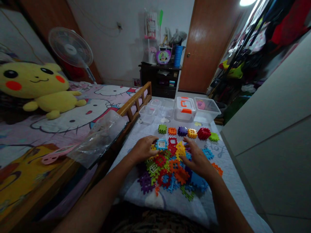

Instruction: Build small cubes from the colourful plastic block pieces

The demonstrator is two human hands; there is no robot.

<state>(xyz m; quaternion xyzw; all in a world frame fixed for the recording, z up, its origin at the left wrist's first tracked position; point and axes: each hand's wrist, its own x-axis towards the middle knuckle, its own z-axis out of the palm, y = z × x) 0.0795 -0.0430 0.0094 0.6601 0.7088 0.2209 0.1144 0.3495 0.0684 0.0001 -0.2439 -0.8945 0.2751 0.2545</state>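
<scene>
A heap of colourful plastic waffle blocks (170, 171) lies on a pale grey cloth (225, 161) in front of me. My left hand (143, 149) rests on the heap's left side, fingers curled on a light blue square block (161, 144). On the right of the heap, my right hand (196, 157) reaches in with fingers spread over the pieces, holding nothing that I can see. Beyond the heap stands a row of assembled cubes: green (162, 129), orange (172, 131), purple (182, 131), yellow (192, 133), red (203, 133), and a flat green piece (214, 137).
Clear plastic tubs (207, 110) and a white box with orange clasps (185, 108) sit past the cubes. To the left is a wooden bed rail (136, 103), a crumpled plastic bag (102, 136), a yellow plush toy (36, 85) and a fan (70, 47). A wall panel (274, 136) stands at right.
</scene>
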